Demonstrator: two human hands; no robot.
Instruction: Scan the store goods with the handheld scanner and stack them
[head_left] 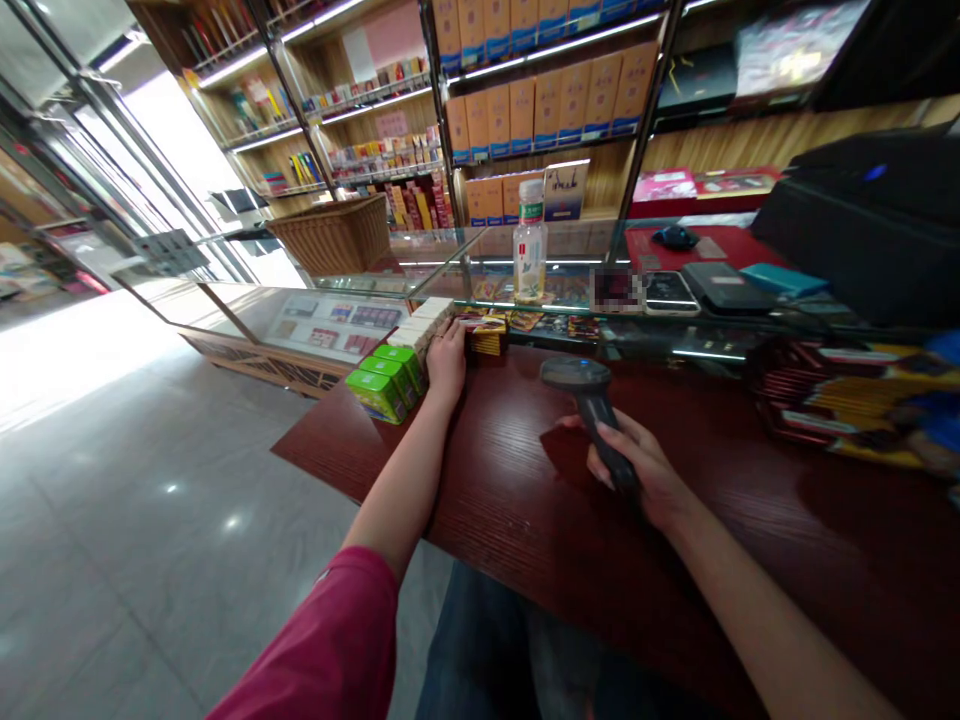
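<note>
My right hand (pixel 637 465) is wrapped round the handle of a dark barcode scanner (pixel 581 385), held above the dark red-brown table (pixel 517 480). At the table's left edge, my left hand (pixel 448 358) rests against a row of small pale boxes (pixel 420 322), its fingers stretched along their side. Green packs (pixel 386 380) continue that row toward me. Just beyond my left hand lies a stack of yellow-and-brown packets (pixel 486 335). What my left fingertips touch is partly hidden.
A drink bottle (pixel 530 245) stands on the glass counter (pixel 480 275) behind the table. Further right are a phone (pixel 670 292) and a black mouse (pixel 675 238). More yellow-and-brown packets (pixel 825 395) lie at the right. A wicker basket (pixel 334 235) stands at the back left.
</note>
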